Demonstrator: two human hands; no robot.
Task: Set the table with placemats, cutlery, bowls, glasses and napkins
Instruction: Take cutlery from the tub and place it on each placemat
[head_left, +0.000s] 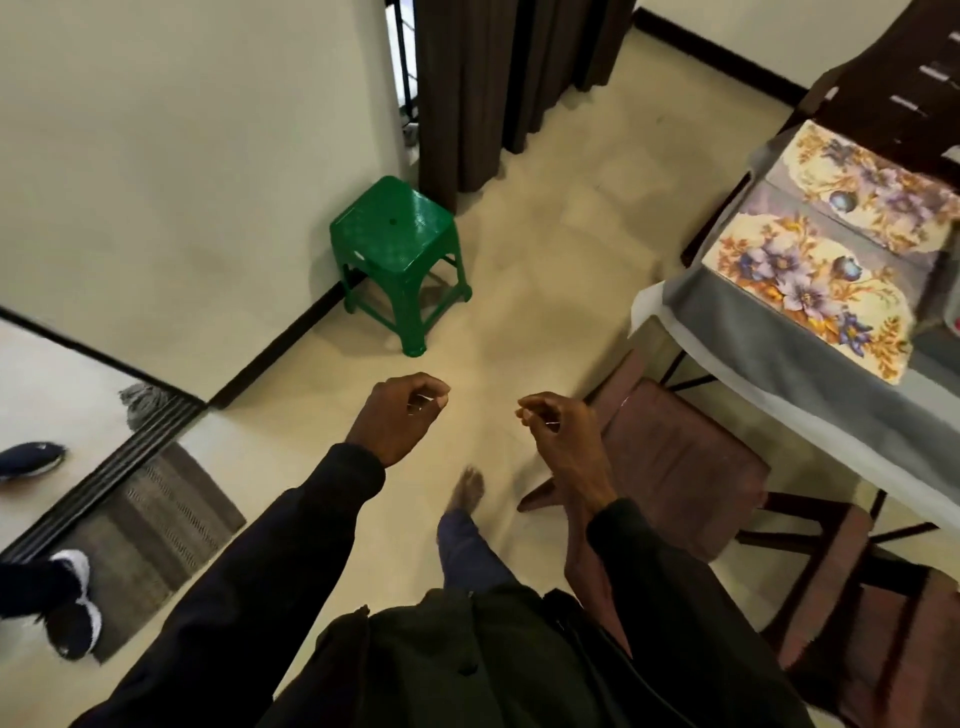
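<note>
Along the right edge, table (779, 353): grey cloth over it, corner hanging towards the floor.
Up top, curtain (493, 78): dark brown, falling to the floor beside the wall.
Under the table edge, chair (675, 457): reddish-brown seat, tucked in close.
By the wall, stool (395, 228): green plastic, standing upright just in front of the curtain.
Lower left, doormat (156, 519): striped, lying by the door track.
On the table, near placemat (810, 291): floral, flat at the table's corner.
On the table, far placemat (872, 182): same floral print, just beyond the first, a strip of grey cloth between them.
Centre, left hand (400, 415): raised over the floor, fingers curled in, nothing in it.
Centre, right hand (558, 431): level with the left, fingers curled too, nothing held; a small glint there could be a ring, too blurred to say.
Between the arms, foot (467, 493): bare, blurred, on the pale floor.
</note>
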